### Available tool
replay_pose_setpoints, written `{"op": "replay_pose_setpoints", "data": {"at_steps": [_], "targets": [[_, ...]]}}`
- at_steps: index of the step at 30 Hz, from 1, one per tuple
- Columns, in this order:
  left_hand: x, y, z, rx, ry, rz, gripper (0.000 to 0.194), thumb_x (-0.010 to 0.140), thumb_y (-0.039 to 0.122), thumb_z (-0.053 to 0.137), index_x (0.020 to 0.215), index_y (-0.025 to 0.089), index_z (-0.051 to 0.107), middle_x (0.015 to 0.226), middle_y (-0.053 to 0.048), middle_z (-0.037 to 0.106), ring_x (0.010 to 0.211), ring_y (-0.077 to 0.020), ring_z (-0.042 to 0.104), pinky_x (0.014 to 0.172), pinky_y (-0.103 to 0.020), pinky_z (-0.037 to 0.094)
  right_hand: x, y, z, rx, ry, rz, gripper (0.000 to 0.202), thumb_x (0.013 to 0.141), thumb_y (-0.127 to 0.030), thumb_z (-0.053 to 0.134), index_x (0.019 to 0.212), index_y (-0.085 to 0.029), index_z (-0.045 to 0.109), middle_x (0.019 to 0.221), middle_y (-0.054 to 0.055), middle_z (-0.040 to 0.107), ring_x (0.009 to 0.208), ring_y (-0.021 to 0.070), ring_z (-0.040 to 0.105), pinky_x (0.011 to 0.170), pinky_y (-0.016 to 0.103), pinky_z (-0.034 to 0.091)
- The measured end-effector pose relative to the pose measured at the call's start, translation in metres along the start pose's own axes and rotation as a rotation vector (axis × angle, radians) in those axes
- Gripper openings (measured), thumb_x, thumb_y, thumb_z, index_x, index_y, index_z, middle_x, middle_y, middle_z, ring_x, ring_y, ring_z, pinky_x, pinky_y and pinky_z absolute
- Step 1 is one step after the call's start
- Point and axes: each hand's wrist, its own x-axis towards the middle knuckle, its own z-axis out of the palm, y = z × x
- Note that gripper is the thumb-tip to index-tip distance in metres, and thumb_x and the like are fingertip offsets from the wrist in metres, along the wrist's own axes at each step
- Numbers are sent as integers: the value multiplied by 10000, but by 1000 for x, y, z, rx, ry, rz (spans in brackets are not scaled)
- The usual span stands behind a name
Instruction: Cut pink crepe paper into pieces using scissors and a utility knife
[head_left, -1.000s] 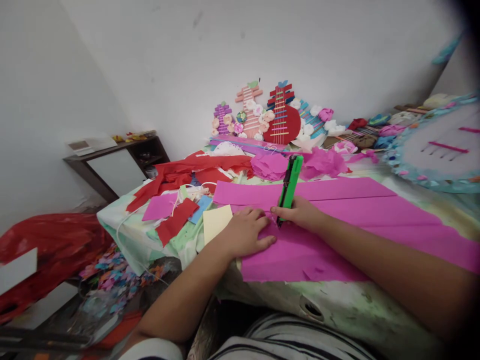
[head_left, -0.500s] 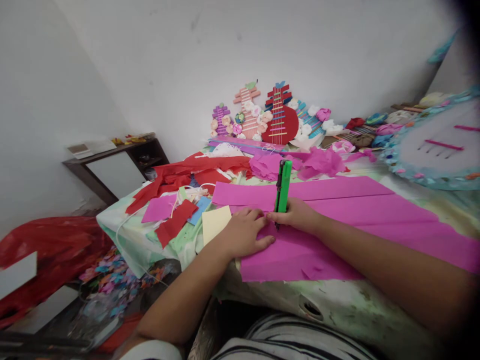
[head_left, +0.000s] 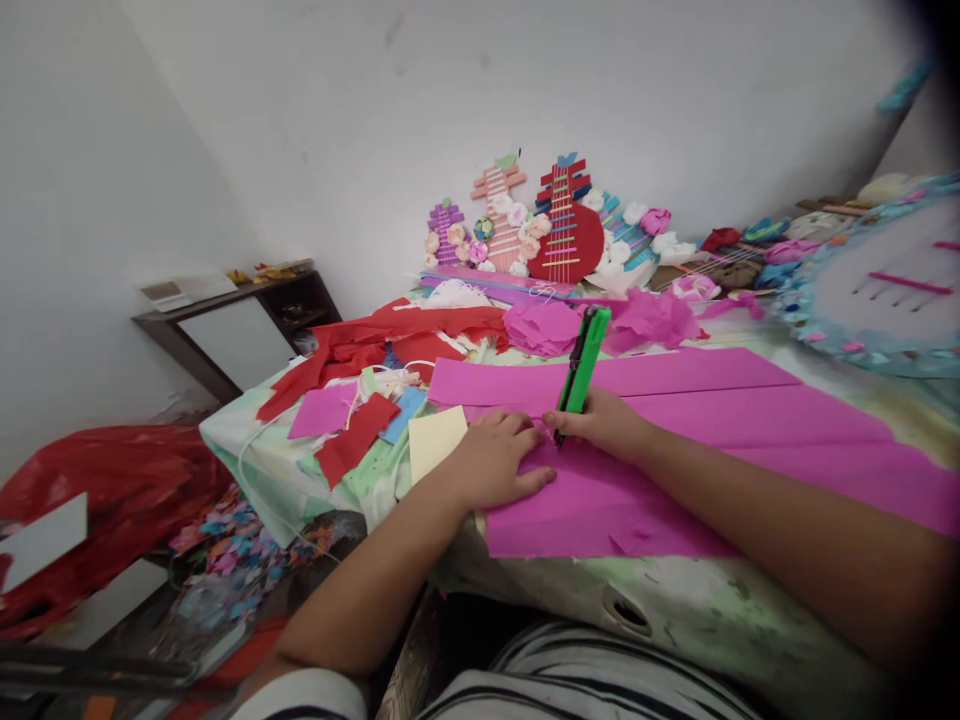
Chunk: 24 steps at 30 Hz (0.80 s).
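A large magenta paper sheet (head_left: 765,420) with fold lines is spread over the near part of the table. My left hand (head_left: 499,465) lies flat on its left part, fingers stretched out and holding nothing. In my right hand (head_left: 611,425) is a green and black box cutter (head_left: 587,355), gripped tilted with its lower tip down at the sheet, just right of my left fingertips. The blade itself is too small to make out. Partly under my left forearm sits a pale yellow paper piece (head_left: 431,442).
Left of the sheet are red (head_left: 358,438) and blue paper scraps (head_left: 403,412). Crumpled magenta paper (head_left: 652,318) and a red paper guitar (head_left: 566,235) stand behind. A round blue-edged decoration (head_left: 870,310) is at right. A low cabinet (head_left: 240,340) stands beyond the table's left edge.
The box cutter's top has tipped to the right and its tip has shifted slightly up along the sheet. My left hand keeps its place on the paper. The view has turned slightly.
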Motion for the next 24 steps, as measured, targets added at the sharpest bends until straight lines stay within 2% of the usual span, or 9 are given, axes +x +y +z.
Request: {"op": "replay_pose_setpoints", "data": {"at_steps": [5, 13, 24], "targets": [[0, 0, -1, -1, -4, -4, 466, 792, 508, 392, 1113, 184, 487, 1072, -81, 484, 961, -226, 443, 845, -369, 365, 0, 1, 1, 15, -24, -2, 340, 622, -440, 609, 802, -152, 629, 605, -2, 575, 556, 125, 503, 525, 227, 376], [1, -1, 1, 11, 2, -2, 476, 796, 521, 373, 1106, 172, 470, 1062, -92, 479, 952, -230, 439, 838, -378, 369, -2, -6, 3, -92, -20, -16, 362, 622, -466, 605, 832, -172, 627, 774, 17, 642, 730, 179, 572, 603, 235, 415], [2, -1, 1, -5, -3, -16, 502, 780, 550, 380, 1098, 173, 477, 1056, -94, 484, 956, -234, 443, 832, -376, 379, 0, -3, 2, -154, 12, -13, 372, 621, -491, 585, 804, -169, 627, 671, 15, 619, 637, 164, 555, 533, 231, 392]]}}
